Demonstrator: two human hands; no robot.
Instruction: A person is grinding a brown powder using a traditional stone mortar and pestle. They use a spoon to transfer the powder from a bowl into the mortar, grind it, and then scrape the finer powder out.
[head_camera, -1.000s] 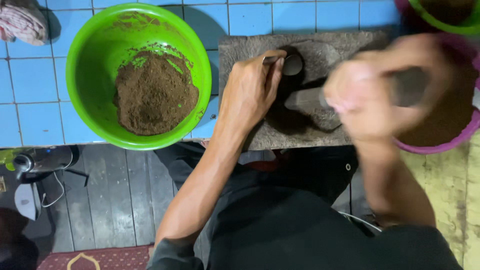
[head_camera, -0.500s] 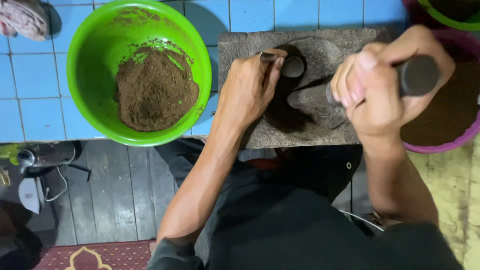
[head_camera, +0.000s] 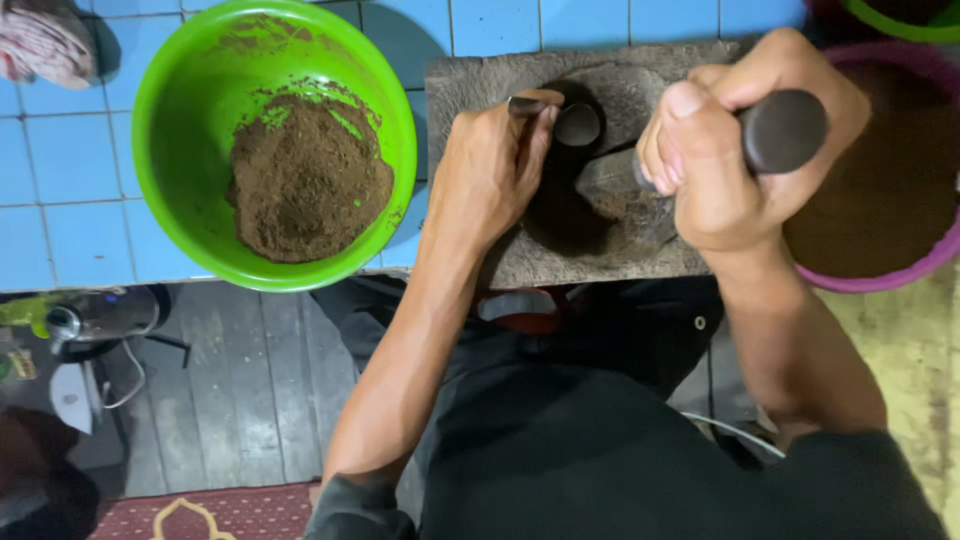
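Observation:
A grey stone grinding slab (head_camera: 470, 85) with a dark hollow in its middle lies on the blue tiled counter. My right hand (head_camera: 735, 165) is clenched around a dark stone pestle (head_camera: 785, 128), whose lower end rests in the hollow. My left hand (head_camera: 490, 170) lies on the slab's left part, fingers pinching a small metal spoon (head_camera: 572, 122) that sits at the hollow's rim. Left of the slab stands a green plastic bowl (head_camera: 180, 120) with a heap of brown powder (head_camera: 305, 180).
A purple bowl (head_camera: 930, 255) with brown contents stands to the right, partly behind my right hand. A green rim (head_camera: 900, 25) shows at the top right and a crumpled cloth (head_camera: 45, 40) at the top left. Below the counter are wooden floorboards, a small appliance (head_camera: 85, 320) and a red rug.
My right hand has swung the pestle from a blurred raised sweep down into the hollow and steadied. My left hand and the spoon have stayed in place.

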